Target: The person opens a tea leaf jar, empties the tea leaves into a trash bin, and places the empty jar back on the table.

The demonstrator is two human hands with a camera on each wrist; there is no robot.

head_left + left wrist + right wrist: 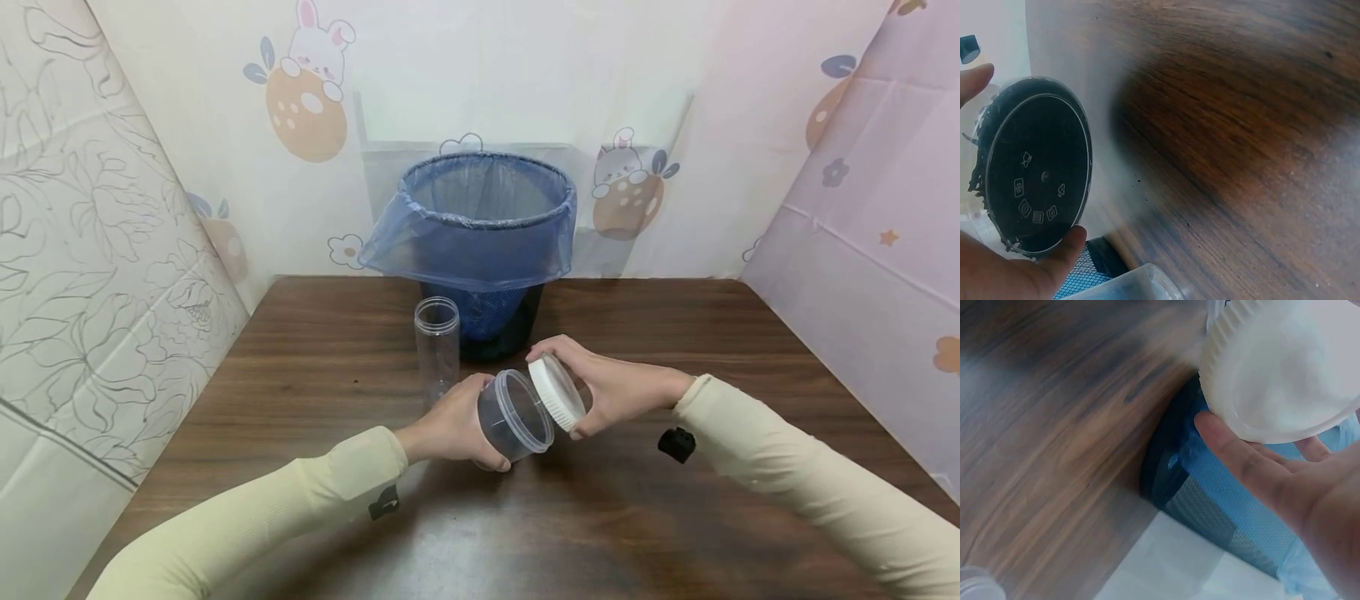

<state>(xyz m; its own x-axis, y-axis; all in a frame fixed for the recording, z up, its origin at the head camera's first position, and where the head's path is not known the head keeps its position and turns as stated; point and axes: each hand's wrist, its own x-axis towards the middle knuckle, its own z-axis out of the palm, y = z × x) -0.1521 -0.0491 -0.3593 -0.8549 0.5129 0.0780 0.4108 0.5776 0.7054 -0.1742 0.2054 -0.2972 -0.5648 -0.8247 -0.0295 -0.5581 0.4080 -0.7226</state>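
A clear plastic tub is in my left hand, tilted with its mouth toward the right. Seen from below in the left wrist view, the tub's base looks black, with dark ragged-edged matter at its sides; what it is cannot be told. My right hand holds a white ribbed screw lid by its rim, thumb and fingers on opposite sides. The lid is tilted, close to the tub's mouth. In the right wrist view the lid's smooth face shows.
A tall clear lidless jar stands just beyond my left hand. Behind it is a dark mesh bin with a blue bag folded over its rim. Patterned sheets enclose the wooden table.
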